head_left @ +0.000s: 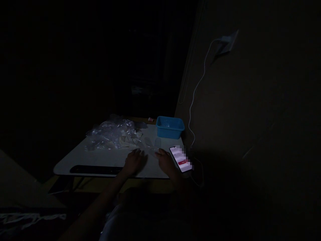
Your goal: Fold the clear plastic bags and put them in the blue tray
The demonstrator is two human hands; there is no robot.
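Note:
In dim light, a thin clear plastic bag [150, 149] lies on the white tabletop between my hands. My right hand [166, 161] pinches its right edge between thumb and fingers. My left hand [134, 162] is at the bag's near left side, palm down with fingers stretched forward and slightly apart; darkness hides exactly how its fingertips touch the plastic. Beyond my left hand spreads a heap of crumpled clear plastic [112, 132], with some pale pieces [126, 140] among it.
A blue plastic basket [170, 130] stands at the table's back right, beside a small red-and-white object [150, 119]. A lit phone [179, 159] lies right of my right hand. A white cable [192, 100] runs down from a wall socket [227, 43]. A dark slot [95, 169] lines the table's front edge.

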